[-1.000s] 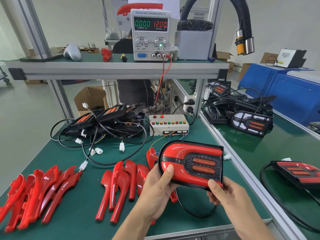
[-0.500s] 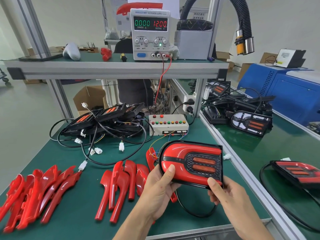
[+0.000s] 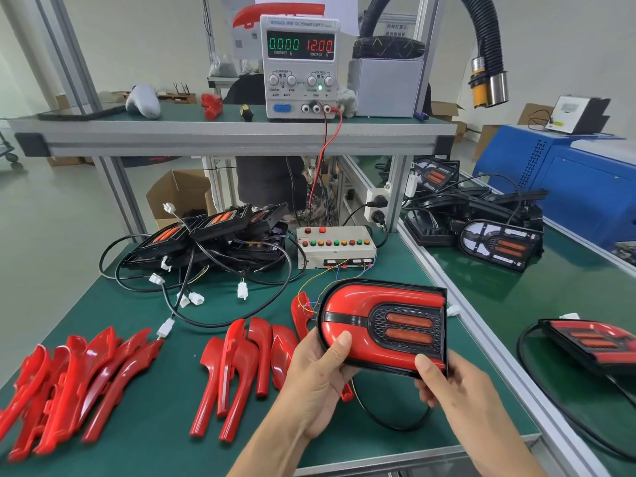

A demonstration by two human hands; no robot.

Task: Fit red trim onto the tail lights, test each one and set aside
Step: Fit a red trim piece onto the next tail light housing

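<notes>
Both hands hold the tail light up over the green bench, face toward the camera: the left hand grips its rounded end with the thumb on the red trim, and the right hand pinches its lower square corner. Since a second ago it has barely shifted. The power supply reads 0.000 CURRENT A and 12.00 VOLTAGE V.

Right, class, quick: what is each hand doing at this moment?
Left hand: grips the tail light at its left end, thumb on the red trim.
Right hand: grips the tail light's lower right corner.
</notes>
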